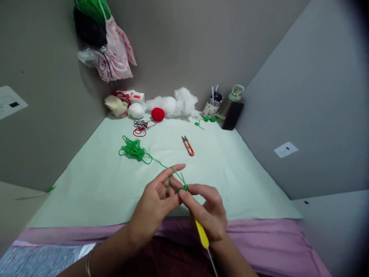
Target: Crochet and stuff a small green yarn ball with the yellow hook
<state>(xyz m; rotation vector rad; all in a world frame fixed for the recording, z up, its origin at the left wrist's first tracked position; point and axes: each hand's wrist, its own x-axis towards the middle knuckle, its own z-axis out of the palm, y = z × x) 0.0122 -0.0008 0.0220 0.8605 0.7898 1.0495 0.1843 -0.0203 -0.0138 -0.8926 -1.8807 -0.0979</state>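
My right hand [208,209] is closed around a crochet hook with a yellow handle [201,233], its thin metal tip pointing up and away. At the tip, a small piece of green crochet [182,188] sits between the fingers of both hands. My left hand [158,194] pinches that piece, its index finger stretched out with green yarn running over it. From there the strand leads back to a loose tangle of green yarn [133,149] on the table. Orange thread snips [188,146] lie beyond my hands.
At the back of the pale green tabletop [95,184] stand a red yarn ball [158,114], a white ball [136,110], white stuffing [175,103], a pen holder [211,107], a bottle [227,105] and a dark phone [233,115]. Small green pieces [209,119] lie nearby. Grey panels enclose the sides.
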